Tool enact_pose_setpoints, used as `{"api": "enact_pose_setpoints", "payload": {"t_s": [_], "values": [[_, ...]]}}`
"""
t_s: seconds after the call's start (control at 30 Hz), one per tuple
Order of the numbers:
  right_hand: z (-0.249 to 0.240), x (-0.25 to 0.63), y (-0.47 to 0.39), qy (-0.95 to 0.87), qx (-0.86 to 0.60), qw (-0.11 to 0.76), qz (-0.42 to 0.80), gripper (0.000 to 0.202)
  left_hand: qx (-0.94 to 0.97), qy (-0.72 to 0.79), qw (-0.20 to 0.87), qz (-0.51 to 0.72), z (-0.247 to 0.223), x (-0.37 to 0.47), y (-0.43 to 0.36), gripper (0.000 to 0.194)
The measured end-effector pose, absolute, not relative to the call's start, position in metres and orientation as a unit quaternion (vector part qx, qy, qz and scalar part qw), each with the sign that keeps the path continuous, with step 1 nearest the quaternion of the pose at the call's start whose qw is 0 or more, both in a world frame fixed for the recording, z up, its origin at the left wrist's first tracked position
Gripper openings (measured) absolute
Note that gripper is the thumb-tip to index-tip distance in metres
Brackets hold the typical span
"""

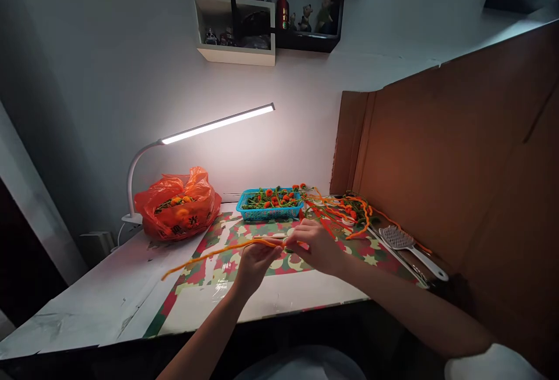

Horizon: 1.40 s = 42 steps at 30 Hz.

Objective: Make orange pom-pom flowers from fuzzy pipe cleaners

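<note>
An orange strand of yarn (205, 256) runs from the left into my left hand (257, 260), whose thumb and fingers pinch it. Close beside it, my right hand (312, 245) has its fingertips pressed together at the strand's right end. What exactly lies between the right fingertips is small and partly hidden, with a bit of orange showing. Both hands are held above the patterned table cover (244, 275). Behind them stands a blue basket (271, 213) with several orange flower heads on green stems (275, 196).
A red plastic bag (174, 217) with more flowers sits left, beside a lit desk lamp (218, 124). To the right lie loose orange strands (362, 211) and a grey-white hairbrush (413, 246). A cardboard panel (445, 153) walls the right side.
</note>
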State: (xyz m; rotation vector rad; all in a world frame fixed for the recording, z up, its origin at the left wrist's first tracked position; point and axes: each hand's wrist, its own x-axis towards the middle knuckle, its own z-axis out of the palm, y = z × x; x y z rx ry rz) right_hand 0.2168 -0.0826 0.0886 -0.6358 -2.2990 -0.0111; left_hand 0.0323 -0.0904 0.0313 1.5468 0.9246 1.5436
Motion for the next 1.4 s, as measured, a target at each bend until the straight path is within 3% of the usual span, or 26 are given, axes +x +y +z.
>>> {"api": "enact_pose_setpoints", "payload": {"t_s": [0.2, 0.4, 0.47, 0.6, 0.7, 0.9, 1.03, 1.17, 1.2, 1.3, 1.4], "values": [[0.076, 0.215, -0.096, -0.906, -0.273, 0.322, -0.027, 0.010, 0.666, 0.415, 0.292, 0.547, 0.020, 0.031, -0.096, 0.027], [0.057, 0.217, -0.102, -0.886, -0.336, 0.316, 0.043, 0.008, 0.680, 0.410, 0.310, 0.523, 0.002, 0.037, -0.098, 0.033], [0.058, 0.221, -0.097, -0.885, -0.346, 0.291, 0.114, 0.010, 0.703, 0.409, 0.303, 0.497, 0.001, 0.035, -0.100, 0.033], [0.069, 0.225, -0.083, -0.842, -0.357, 0.243, 0.324, 0.034, 0.799, 0.377, 0.272, 0.380, 0.015, 0.035, -0.108, 0.027], [0.080, 0.212, -0.074, -0.787, -0.288, 0.187, 0.513, 0.046, 0.866, 0.330, 0.256, 0.274, 0.032, 0.047, -0.113, 0.021], [0.152, 0.186, -0.064, -0.707, -0.192, 0.287, 0.618, 0.042, 0.867, 0.292, 0.324, 0.241, 0.045, 0.080, -0.104, 0.019], [0.224, 0.195, -0.071, -0.715, -0.153, 0.387, 0.561, 0.034, 0.833, 0.289, 0.363, 0.300, 0.047, 0.099, -0.095, 0.022], [0.262, 0.204, -0.086, -0.760, -0.161, 0.438, 0.452, 0.038, 0.841, 0.246, 0.311, 0.369, 0.056, 0.095, -0.073, 0.033], [0.268, 0.207, -0.088, -0.775, -0.165, 0.450, 0.413, 0.037, 0.851, 0.247, 0.282, 0.367, 0.058, 0.084, -0.063, 0.040], [0.283, 0.221, -0.090, -0.822, -0.187, 0.474, 0.255, 0.029, 0.847, 0.397, 0.138, 0.325, 0.055, 0.033, -0.030, 0.035], [0.308, 0.243, -0.094, -0.835, -0.198, 0.513, 0.021, 0.024, 0.817, 0.536, -0.007, 0.212, 0.039, -0.022, -0.003, 0.030]]}}
